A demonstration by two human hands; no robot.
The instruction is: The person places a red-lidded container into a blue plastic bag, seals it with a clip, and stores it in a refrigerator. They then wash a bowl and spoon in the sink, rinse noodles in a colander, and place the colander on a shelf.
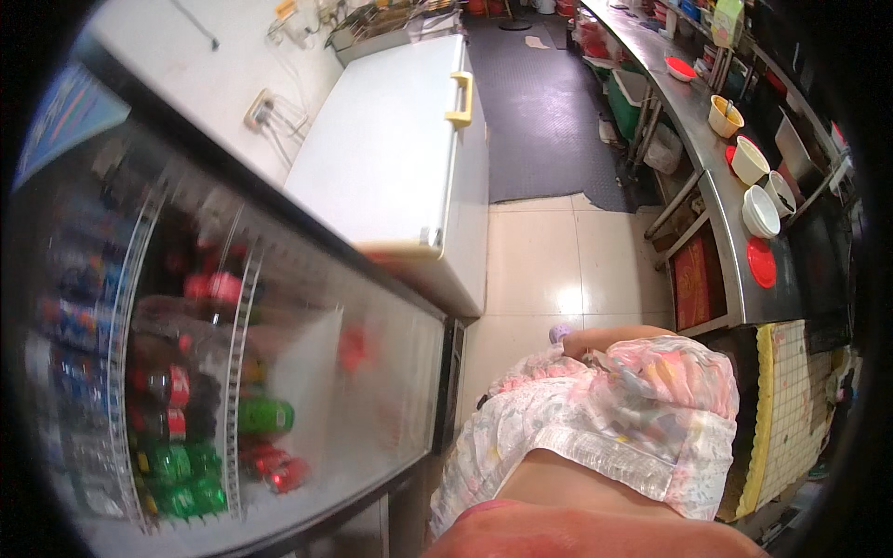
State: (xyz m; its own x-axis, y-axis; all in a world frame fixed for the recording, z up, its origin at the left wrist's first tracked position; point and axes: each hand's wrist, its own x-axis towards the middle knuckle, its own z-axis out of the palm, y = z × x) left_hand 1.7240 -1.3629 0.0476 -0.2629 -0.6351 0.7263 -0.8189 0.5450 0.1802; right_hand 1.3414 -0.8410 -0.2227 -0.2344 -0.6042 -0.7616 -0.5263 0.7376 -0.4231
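Observation:
My right hand [575, 347] is bent in at the front of my floral dress [586, 411]. Its fingers are partly hidden by the cloth, so I cannot tell whether they hold anything. My left hand is out of view. A purple shoe [559, 333] shows just past the dress on the tiled floor [534, 258]. At my left stands a glass-fronted drinks cooler [391, 376]. On its wire shelves lie a green can [266, 416], red cans [279, 469], dark cola bottles [160, 387], green bottles [183, 478] and several blue-labelled bottles [77, 321].
Beyond the cooler, a white chest freezer [377, 139] lines the wall. A steel counter [718, 188] on the right holds several bowls, including a white one [760, 211], and a red lid [761, 263]. A dark rubber mat [544, 118] covers the aisle ahead. A checked cloth [795, 411] lies nearby.

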